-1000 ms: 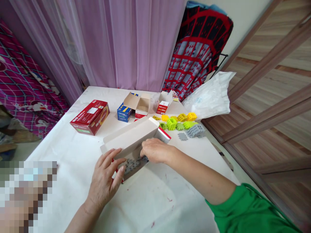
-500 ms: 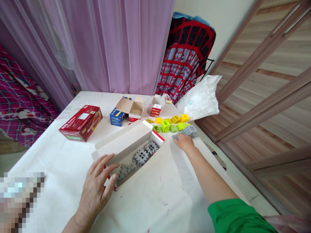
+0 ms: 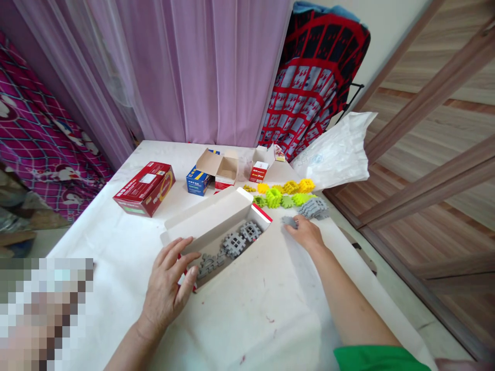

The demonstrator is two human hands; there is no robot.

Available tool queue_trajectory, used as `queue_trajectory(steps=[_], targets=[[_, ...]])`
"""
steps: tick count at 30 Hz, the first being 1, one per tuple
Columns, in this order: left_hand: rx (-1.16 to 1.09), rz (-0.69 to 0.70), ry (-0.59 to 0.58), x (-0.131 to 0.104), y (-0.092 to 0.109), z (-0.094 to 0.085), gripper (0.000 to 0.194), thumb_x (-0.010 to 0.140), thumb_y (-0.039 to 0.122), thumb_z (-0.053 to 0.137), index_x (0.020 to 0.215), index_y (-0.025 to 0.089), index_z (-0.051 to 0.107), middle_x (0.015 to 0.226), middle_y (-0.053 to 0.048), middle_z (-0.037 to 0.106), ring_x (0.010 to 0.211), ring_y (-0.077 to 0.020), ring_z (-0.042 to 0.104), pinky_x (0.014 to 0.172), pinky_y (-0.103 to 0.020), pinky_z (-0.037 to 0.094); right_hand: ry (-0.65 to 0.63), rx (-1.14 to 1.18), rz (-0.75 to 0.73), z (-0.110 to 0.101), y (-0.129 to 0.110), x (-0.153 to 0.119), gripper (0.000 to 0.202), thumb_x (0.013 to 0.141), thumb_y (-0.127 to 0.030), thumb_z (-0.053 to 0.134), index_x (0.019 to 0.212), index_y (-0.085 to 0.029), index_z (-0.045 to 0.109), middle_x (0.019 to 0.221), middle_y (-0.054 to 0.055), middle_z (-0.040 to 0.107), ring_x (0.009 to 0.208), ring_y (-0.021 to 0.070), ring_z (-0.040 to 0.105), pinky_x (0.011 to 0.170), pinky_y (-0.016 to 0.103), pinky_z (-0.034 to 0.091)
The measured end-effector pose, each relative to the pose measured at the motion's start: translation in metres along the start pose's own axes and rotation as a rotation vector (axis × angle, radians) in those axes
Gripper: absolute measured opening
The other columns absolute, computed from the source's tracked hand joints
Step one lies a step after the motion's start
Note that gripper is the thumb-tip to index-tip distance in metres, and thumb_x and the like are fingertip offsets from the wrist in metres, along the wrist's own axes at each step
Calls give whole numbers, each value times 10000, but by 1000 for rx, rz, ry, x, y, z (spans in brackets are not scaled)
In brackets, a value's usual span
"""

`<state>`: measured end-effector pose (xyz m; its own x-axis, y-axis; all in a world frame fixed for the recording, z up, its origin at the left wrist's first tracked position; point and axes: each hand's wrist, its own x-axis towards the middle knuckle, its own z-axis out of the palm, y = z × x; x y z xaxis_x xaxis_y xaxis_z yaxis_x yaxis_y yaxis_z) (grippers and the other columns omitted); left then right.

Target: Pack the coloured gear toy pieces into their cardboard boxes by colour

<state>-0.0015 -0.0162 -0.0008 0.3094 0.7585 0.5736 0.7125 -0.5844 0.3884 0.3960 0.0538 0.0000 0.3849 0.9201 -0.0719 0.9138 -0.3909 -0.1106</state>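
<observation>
An open white cardboard box (image 3: 216, 214) with red outer edges lies slantwise before me, its flap folded back. Several grey notched plastic blocks (image 3: 234, 244) rest inside it. My left hand (image 3: 170, 275) grips the box's near end, thumb on one side and fingers over the edge. Right of the box, my right hand (image 3: 306, 233) has its fingers closed on a flat grey plastic block (image 3: 289, 221) at the tabletop. Just behind that hand is a pile of grey blocks (image 3: 313, 207). Lime-green blocks (image 3: 274, 198) and yellow blocks (image 3: 291, 186) form rows farther back.
A dark red box (image 3: 145, 188) sits at left on the white-covered table (image 3: 255, 314). Behind are a blue box (image 3: 198, 181), an open carton (image 3: 226, 172) and a small red-and-white box (image 3: 258, 171). A white plastic bag (image 3: 336, 152) lies at the back right.
The view has shifted, so everything appears farther right. My right hand stays at the grey block beside the pile, and my left hand keeps its place on the box.
</observation>
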Motion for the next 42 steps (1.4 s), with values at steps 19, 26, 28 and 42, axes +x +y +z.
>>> queue_trajectory(steps=[19, 26, 28, 42], targets=[[3, 23, -15, 2, 4, -4, 221, 941, 264, 461, 1053, 212, 644, 1335, -102, 559, 1261, -278, 472, 1028, -478, 423, -75, -262, -581, -72, -128, -58, 347, 777, -458, 599, 1012, -210, 659, 960, 87, 725, 944, 261, 645, 739, 320, 410], [0, 12, -19, -1, 2, -2, 233, 938, 279, 464, 1053, 217, 657, 1345, -94, 560, 1269, -280, 475, 1034, -473, 426, -144, -306, -542, -75, -127, -62, 372, 809, -481, 597, 1044, -199, 656, 1016, 108, 717, 998, 279, 632, 748, 333, 425], [5, 10, -21, -1, 2, -2, 238, 937, 283, 465, 1048, 218, 665, 1342, -91, 566, 1263, -280, 485, 1035, -469, 431, -145, -304, -551, -81, -127, -70, 358, 820, -486, 602, 1020, -196, 670, 1030, 111, 715, 1013, 278, 626, 754, 331, 426], [36, 90, 29, 3, -4, -1, 241, 935, 315, 456, 1019, 232, 666, 1317, -77, 587, 1204, -281, 533, 975, -445, 472, 218, -75, 71, -106, 25, 25, 505, 850, -457, 563, 1266, -170, 561, 1225, 130, 655, 1052, 251, 643, 827, 325, 461]])
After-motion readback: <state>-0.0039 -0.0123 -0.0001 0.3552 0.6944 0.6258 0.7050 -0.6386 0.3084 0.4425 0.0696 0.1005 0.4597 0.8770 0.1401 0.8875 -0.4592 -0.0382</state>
